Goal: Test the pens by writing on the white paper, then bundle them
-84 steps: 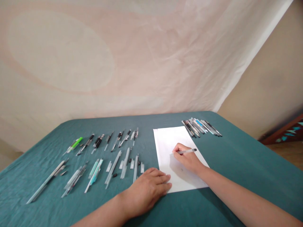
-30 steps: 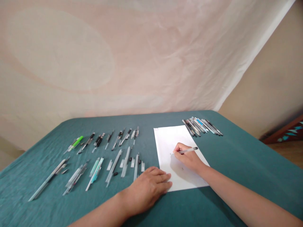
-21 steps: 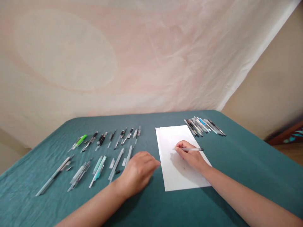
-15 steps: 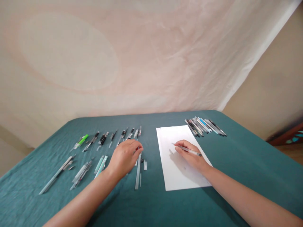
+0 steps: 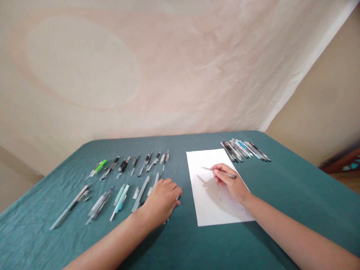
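Note:
My right hand (image 5: 232, 183) holds a slim pen (image 5: 207, 169) between thumb and fingers, above a white sheet of paper (image 5: 204, 210). The pen's thin end points left and its dark end shows behind the fingers. Lower down at the left, my left hand (image 5: 164, 197) is closed over pen parts lying right of a clear pen barrel (image 5: 140, 194). Its fingers curl downward with the tips near the cloth, and a small dark bit shows at them. What they pinch, if anything, is mostly hidden.
A green cloth (image 5: 213, 247) covers the table. Taken-apart pens lie in two rows at the left, among them a bright green one (image 5: 100, 167) and a mint one (image 5: 120, 202). A pile of pens (image 5: 244, 150) lies beyond the paper at the right.
My left hand has come down and to the right, uncovering pen parts behind it and covering others. My right hand has shifted slightly, with the pen turned flatter above the paper.

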The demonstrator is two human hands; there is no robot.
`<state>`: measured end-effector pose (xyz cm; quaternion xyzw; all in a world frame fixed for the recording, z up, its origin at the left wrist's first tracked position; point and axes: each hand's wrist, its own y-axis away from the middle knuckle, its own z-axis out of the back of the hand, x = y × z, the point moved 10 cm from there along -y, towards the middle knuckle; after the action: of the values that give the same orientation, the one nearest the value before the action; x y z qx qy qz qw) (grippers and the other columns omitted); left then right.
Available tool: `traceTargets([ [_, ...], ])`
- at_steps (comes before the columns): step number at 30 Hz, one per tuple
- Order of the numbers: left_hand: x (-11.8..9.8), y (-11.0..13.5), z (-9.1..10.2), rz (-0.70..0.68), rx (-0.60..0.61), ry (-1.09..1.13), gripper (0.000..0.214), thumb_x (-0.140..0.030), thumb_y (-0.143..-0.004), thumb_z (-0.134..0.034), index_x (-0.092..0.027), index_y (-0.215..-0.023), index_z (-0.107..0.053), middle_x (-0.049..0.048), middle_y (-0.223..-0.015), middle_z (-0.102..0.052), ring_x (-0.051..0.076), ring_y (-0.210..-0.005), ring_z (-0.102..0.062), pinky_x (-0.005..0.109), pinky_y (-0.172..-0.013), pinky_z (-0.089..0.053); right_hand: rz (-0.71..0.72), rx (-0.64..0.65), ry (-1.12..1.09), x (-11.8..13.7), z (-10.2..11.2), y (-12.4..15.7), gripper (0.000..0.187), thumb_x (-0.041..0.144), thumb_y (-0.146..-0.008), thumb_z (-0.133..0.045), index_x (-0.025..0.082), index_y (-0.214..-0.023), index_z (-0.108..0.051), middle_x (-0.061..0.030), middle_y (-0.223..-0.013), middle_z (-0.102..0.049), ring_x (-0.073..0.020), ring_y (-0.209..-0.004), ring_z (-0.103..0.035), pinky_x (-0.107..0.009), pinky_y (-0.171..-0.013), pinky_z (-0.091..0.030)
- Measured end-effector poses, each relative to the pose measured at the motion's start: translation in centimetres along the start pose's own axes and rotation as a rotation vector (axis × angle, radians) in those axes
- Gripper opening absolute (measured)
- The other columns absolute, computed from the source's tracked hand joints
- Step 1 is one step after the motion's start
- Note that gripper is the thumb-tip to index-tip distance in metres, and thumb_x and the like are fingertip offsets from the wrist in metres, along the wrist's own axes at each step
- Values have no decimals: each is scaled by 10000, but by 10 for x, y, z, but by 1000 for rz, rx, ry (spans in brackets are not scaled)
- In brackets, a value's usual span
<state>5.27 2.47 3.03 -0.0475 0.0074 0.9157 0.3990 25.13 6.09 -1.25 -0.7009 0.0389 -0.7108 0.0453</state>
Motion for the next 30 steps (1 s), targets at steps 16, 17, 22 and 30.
traceTargets([
  [16,33,-5,-5,250,-207,838,287,-238,-906,-384,-187,-1155,-517,35,-876,-578,134,-697,-564,245,-644,-466,182,169,465,25,-28,16,201,305,-861,-548,236,-1039,-608,-29,-967,-659,-143,-838,-594,-266,-744,-451],
  [17,34,-5,-8,263,-204,893,274,-244,-896,-407,-186,-1142,-515,25,-851,-578,128,-668,-557,237,-623,-463,223,186,506,30,-32,19,192,299,-865,-544,238,-1028,-626,-29,-970,-658,-145,-851,-596,-266,-754,-453],
  [22,33,-5,-10,263,-237,995,232,-267,-877,-464,-198,-1088,-530,14,-857,-587,124,-686,-565,242,-660,-471,363,236,625,44,-44,26,183,248,-874,-541,242,-1014,-658,-26,-904,-660,-140,-816,-592,-258,-743,-456],
  [30,29,-4,-16,275,-221,1095,225,-282,-858,-505,-189,-1062,-536,16,-831,-606,136,-693,-603,258,-662,-491,404,291,661,46,-54,30,184,228,-880,-539,233,-1021,-657,-30,-901,-664,-143,-842,-593,-262,-767,-461],
])
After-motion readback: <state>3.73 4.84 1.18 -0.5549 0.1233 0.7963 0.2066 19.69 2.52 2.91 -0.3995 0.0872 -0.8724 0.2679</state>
